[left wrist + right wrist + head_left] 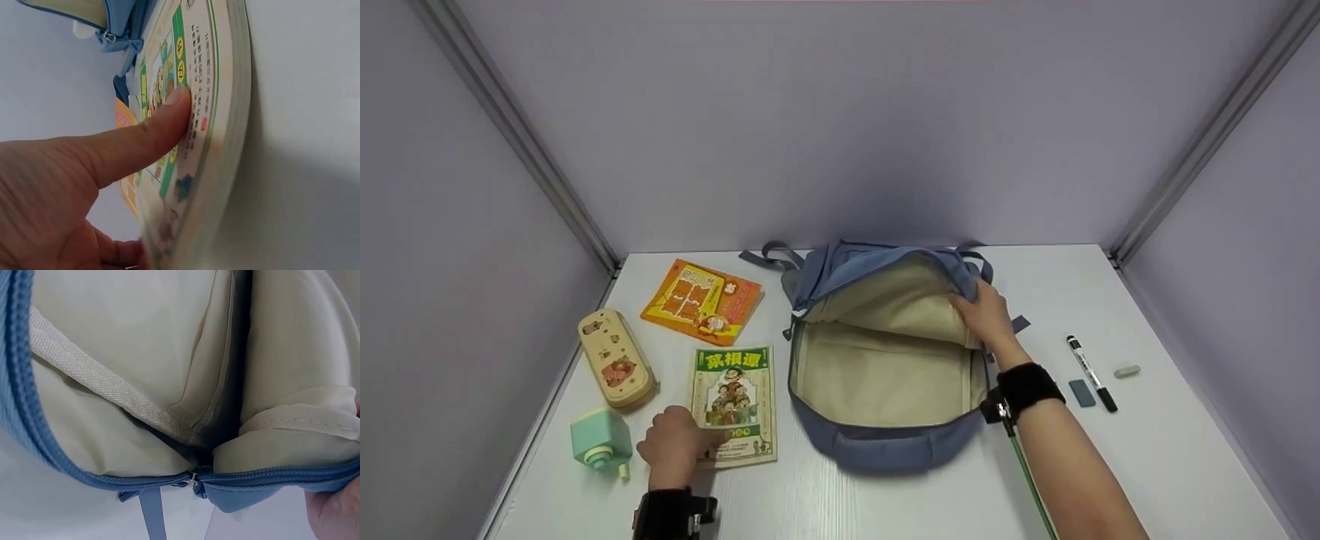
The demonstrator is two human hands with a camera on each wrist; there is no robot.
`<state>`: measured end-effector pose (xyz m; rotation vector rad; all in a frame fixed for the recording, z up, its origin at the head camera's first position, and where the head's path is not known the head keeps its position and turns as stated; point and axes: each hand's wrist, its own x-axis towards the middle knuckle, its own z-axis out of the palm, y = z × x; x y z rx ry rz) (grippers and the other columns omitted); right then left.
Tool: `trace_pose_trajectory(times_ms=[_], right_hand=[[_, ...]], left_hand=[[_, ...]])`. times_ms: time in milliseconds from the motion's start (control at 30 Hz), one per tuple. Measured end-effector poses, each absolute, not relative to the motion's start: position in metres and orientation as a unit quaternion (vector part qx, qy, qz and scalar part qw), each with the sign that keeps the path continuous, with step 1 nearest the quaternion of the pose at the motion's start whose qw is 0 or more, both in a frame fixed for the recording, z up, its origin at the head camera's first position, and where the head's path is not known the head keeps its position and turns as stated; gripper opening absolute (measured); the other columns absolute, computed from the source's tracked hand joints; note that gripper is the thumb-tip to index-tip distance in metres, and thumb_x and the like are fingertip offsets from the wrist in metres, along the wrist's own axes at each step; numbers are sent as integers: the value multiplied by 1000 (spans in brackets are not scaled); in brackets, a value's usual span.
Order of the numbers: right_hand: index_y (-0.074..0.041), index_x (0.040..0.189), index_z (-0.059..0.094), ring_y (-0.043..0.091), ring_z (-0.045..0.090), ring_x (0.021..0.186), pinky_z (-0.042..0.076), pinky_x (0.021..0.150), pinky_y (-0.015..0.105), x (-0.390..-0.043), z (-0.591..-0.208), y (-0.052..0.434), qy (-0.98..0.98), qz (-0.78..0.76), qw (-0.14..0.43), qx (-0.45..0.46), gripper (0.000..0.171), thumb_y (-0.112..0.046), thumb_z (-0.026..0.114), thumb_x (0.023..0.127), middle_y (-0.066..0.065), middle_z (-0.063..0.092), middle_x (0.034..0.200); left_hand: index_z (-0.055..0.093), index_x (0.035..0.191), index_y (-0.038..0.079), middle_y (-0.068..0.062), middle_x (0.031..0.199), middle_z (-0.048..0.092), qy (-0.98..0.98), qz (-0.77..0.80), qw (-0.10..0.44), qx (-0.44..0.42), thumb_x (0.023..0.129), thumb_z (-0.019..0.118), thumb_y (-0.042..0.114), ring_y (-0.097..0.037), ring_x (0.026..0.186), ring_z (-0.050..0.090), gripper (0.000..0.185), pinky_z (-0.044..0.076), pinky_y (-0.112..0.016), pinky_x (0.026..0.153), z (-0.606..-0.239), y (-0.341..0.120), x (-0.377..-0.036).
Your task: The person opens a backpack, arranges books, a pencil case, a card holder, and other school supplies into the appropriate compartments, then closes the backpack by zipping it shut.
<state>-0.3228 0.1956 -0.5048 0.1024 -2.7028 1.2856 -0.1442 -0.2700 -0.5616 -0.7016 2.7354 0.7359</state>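
A blue backpack [885, 444] lies open on the white table [885, 502], its cream lining [140, 354] showing. My right hand [976, 313] grips the upper flap at its right edge and holds it up; in the right wrist view a fingertip [337, 513] shows beside the blue zipper [194, 481]. My left hand [690, 444] pinches the lower left corner of a green-covered book [739, 390] lying left of the backpack. Its thumb [163, 124] presses on the book [216, 84] cover; the other fingers are mostly hidden.
An orange book [701, 300] lies at the back left, with a cream pencil case [615, 358] and a mint-green sharpener [600, 441] near the left wall. Right of the backpack lie a black-and-white marker [1091, 372], a grey-blue eraser [1082, 392] and a white eraser [1126, 371].
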Motion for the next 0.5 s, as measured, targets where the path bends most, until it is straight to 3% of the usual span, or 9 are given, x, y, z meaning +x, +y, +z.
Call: trace_pose_trajectory(times_ms=[133, 267, 367, 500], right_hand=[[4, 116, 60, 39, 59, 100, 43, 87, 52, -323, -505, 196, -902, 426, 66, 32, 36, -24, 66, 95, 24, 64, 110], [4, 117, 60, 40, 59, 101, 43, 87, 53, -323, -505, 195, -901, 426, 72, 33, 37, -24, 66, 94, 25, 63, 111], [4, 115, 60, 39, 60, 98, 43, 86, 52, -323, -505, 193, -901, 427, 77, 31, 36, -24, 66, 94, 24, 64, 108], [3, 112, 60, 38, 60, 95, 43, 85, 52, -322, -506, 192, -902, 423, 82, 29, 34, -25, 66, 94, 23, 64, 106]], left_hand=[[43, 112, -15, -32, 100, 57, 927, 296, 105, -206, 75, 84, 36, -45, 86, 61, 76, 48, -53, 67, -551, -271, -144], [34, 120, -16, -35, 104, 54, 915, 371, 63, -147, 88, 67, 13, -42, 89, 60, 55, 49, -49, 69, -534, -276, -146], [38, 123, -14, -31, 107, 53, 903, 412, 22, -119, 90, 57, 4, -35, 88, 58, 43, 48, -42, 66, -522, -278, -149], [40, 135, -15, -29, 111, 56, 896, 431, -1, -107, 89, 54, 2, -30, 88, 61, 51, 48, -35, 65, -512, -277, -153]])
